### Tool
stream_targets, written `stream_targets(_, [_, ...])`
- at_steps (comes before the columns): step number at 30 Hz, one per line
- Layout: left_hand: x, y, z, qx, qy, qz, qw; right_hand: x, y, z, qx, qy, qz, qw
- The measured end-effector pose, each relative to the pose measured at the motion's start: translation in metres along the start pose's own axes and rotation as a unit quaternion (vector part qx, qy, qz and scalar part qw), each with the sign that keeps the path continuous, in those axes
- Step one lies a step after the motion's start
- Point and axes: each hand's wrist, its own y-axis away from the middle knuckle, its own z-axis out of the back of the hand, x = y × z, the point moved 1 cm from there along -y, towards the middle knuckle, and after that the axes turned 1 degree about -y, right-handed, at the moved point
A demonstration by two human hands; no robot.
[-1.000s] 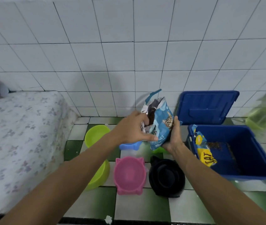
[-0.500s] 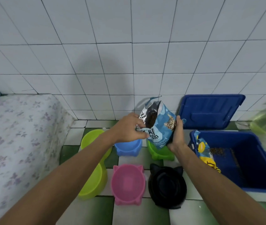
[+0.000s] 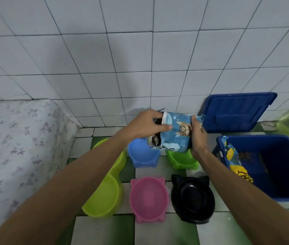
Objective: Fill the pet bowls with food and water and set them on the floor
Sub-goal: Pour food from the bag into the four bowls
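Checkered floor (image 3: 103, 230), tiled wall (image 3: 140, 59) behind. Left hand (image 3: 147, 126) pinches the food bag (image 3: 177, 138) at its open mouth and right hand (image 3: 197, 138) grips its base. Bag lies sideways, mouth leftward, just above blue bowl (image 3: 140, 155).

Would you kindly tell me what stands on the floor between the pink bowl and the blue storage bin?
The head view shows the black bowl between the pink bowl and the blue storage bin; it looks empty.
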Motion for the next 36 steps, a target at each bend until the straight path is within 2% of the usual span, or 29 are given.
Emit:
stream_targets(4, [0.007,-0.004,0.002,-0.025,-0.071,-0.036,0.997,0.001,0.001,-0.003,-0.016,0.017,0.008,1.000])
stream_targets(11, [0.028,-0.007,-0.002,-0.048,-0.058,-0.039,0.996,-0.002,-0.001,-0.008,-0.068,0.059,0.047,0.995])
stream_targets(23, [0.045,-0.004,0.004,-0.099,-0.024,-0.049,0.994,-0.004,0.001,-0.029,-0.058,0.064,0.078,0.993])
stream_targets(29, [0.059,0.006,0.005,-0.110,0.000,-0.037,0.993,-0.009,0.005,-0.039,-0.080,0.103,0.124,0.984])
stream_targets(36, [0.069,0.012,-0.002,-0.141,0.008,-0.028,0.990,-0.010,0.004,-0.043,-0.070,0.139,0.148,0.977])
